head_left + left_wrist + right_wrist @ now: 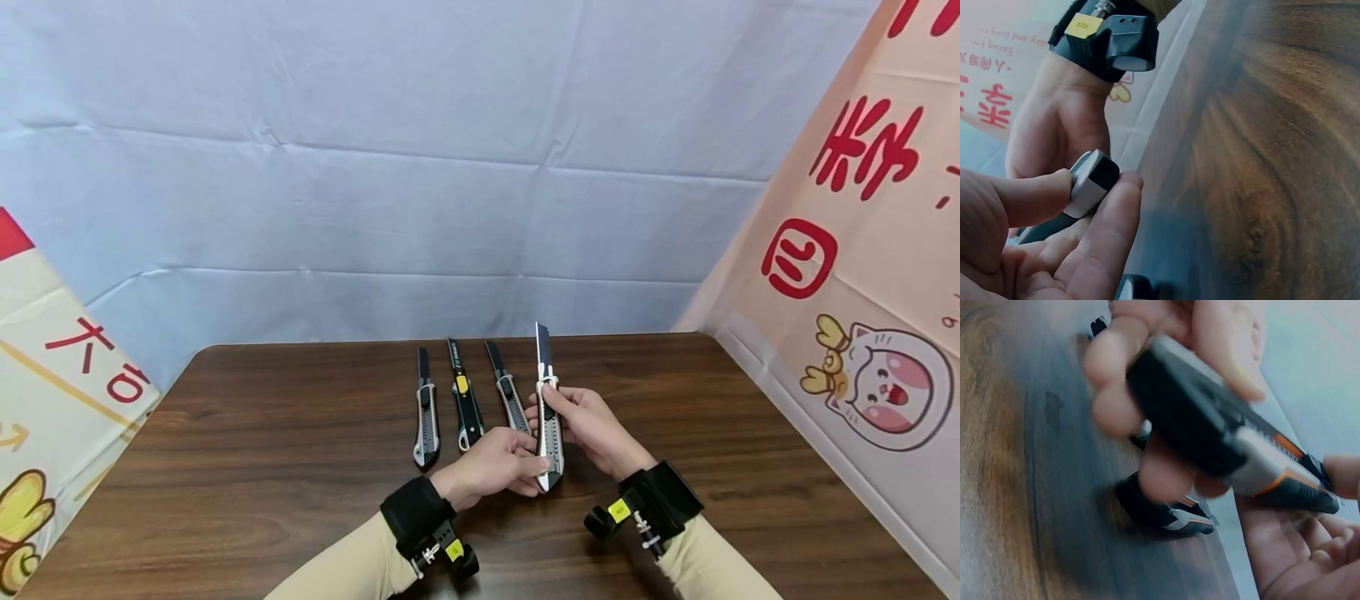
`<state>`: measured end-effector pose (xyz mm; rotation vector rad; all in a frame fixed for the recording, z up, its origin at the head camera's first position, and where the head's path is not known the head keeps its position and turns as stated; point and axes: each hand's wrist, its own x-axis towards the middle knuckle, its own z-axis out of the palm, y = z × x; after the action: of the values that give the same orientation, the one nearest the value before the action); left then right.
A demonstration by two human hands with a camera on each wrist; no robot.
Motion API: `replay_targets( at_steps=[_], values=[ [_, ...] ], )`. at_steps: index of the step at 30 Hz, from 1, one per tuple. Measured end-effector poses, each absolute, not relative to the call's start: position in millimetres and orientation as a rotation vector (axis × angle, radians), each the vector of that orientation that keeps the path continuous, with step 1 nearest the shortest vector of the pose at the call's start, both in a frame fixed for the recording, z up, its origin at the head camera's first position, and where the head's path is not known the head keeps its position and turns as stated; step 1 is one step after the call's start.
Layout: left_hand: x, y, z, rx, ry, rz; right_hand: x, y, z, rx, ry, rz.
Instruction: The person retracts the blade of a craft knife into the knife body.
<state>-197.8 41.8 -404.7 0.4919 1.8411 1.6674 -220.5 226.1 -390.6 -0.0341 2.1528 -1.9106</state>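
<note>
Both hands hold the white-and-black utility knife, blade extended, above the far middle of the brown wooden table. The left hand pinches its butt end; the right hand grips mid-body. Three similar dark utility knives lie untouched, in a row just left of it.

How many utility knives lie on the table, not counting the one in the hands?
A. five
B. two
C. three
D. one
C: three knives lie side by side on the table, left of the knife held by the left hand and the right hand.
</note>
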Motion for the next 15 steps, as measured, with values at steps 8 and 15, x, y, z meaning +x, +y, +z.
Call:
replay_targets(
  at_steps=[8,15],
  values=[
    [-197.5,46.1,-408.6,0.456,1.777,1.618,-221.8,225.7,-391.7,-0.024,2.132,-1.924],
    [-197.4,44.4,-407.3,0.495,1.77,1.595,-221.6,226.0,-393.8,0.013,2.113,-1.891]
  ],
)
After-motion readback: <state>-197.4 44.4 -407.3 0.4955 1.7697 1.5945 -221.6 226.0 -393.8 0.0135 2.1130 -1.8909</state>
